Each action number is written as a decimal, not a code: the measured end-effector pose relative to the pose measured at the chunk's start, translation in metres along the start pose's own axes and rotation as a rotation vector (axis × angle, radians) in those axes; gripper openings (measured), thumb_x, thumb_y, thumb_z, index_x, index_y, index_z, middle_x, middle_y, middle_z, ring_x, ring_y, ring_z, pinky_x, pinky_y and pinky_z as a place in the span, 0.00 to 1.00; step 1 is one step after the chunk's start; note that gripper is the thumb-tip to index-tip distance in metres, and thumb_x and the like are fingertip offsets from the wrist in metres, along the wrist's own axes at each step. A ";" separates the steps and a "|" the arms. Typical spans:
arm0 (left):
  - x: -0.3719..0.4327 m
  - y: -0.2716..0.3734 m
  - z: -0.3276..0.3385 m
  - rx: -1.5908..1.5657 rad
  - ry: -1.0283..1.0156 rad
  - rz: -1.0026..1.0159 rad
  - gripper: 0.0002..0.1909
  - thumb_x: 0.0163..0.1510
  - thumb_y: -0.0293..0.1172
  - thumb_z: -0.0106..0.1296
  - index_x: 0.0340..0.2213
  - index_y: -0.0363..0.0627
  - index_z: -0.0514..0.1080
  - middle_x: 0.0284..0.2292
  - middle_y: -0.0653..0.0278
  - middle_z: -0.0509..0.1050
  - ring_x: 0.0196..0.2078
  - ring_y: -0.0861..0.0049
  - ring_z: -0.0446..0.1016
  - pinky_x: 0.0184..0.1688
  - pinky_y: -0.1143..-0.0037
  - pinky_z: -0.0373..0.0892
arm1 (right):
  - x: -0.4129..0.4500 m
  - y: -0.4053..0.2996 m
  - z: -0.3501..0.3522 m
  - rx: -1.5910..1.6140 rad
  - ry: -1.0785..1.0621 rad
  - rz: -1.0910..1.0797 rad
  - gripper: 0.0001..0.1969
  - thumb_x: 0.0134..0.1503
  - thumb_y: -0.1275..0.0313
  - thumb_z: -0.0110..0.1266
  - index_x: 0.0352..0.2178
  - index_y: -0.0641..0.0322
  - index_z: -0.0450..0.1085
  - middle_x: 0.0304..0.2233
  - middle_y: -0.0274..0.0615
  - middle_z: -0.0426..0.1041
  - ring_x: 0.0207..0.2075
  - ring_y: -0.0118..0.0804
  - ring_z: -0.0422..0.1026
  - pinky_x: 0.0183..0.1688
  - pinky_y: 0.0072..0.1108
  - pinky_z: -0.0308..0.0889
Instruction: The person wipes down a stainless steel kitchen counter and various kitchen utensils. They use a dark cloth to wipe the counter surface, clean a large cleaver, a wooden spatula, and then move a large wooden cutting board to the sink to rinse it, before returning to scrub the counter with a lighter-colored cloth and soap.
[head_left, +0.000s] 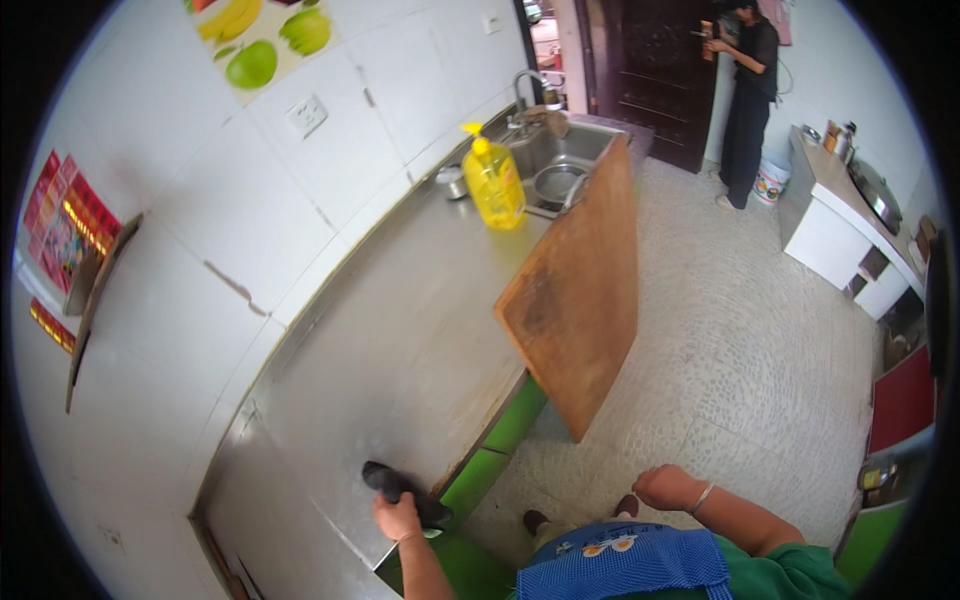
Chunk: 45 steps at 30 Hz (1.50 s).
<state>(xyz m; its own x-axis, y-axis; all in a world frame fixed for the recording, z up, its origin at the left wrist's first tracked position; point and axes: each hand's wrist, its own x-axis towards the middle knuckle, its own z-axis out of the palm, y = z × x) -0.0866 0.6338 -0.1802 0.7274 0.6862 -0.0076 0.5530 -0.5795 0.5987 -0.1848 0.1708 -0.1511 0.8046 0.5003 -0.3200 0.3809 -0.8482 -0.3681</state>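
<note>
My left hand (399, 516) is closed around a dark, elongated object (391, 480), perhaps a cloth or brush, at the front edge of the stainless steel counter (360, 360). My right hand (664, 487) hangs over the floor in front of my blue checked apron, its fingers curled, with nothing visible in it. A large wooden board (577, 300) with a dark stain stands tilted at the counter's front edge, beyond both hands. Behind the board's upper left side, a yellow pump bottle (495, 184) stands upright on the counter near a small metal container (452, 182).
A metal sink (562, 169) with a faucet is at the counter's far end. A person (746, 105) stands by the dark door (656, 82), beside a white bucket (772, 178). Along the right runs another counter (840, 195) with a large round metal lid (875, 196).
</note>
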 end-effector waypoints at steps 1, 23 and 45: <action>-0.015 0.027 0.010 0.006 -0.100 0.024 0.22 0.32 0.36 0.53 0.34 0.42 0.71 0.31 0.52 0.72 0.35 0.55 0.71 0.40 0.65 0.66 | -0.008 0.005 0.005 0.006 0.011 0.017 0.08 0.41 0.65 0.51 0.19 0.58 0.67 0.22 0.41 0.69 0.26 0.44 0.71 0.28 0.30 0.66; -0.259 0.341 0.187 -0.592 -1.094 0.664 0.17 0.50 0.35 0.50 0.39 0.39 0.68 0.28 0.58 0.73 0.32 0.78 0.71 0.34 0.77 0.66 | -0.142 0.112 0.047 0.305 0.445 0.484 0.09 0.50 0.68 0.44 0.27 0.59 0.69 0.28 0.42 0.71 0.32 0.44 0.70 0.33 0.32 0.66; -0.331 0.356 0.153 0.074 -1.170 1.304 0.23 0.39 0.28 0.54 0.41 0.46 0.66 0.36 0.53 0.70 0.41 0.58 0.68 0.41 0.67 0.65 | -0.140 0.190 -0.131 1.058 1.268 0.280 0.12 0.52 0.73 0.48 0.36 0.71 0.68 0.31 0.37 0.72 0.34 0.27 0.68 0.41 0.19 0.63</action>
<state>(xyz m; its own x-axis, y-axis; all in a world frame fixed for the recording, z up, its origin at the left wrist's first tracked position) -0.0680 0.1333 -0.0871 0.5372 -0.8323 -0.1363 -0.5869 -0.4850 0.6483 -0.1653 -0.0838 -0.0615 0.8249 -0.5316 0.1921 0.1422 -0.1338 -0.9808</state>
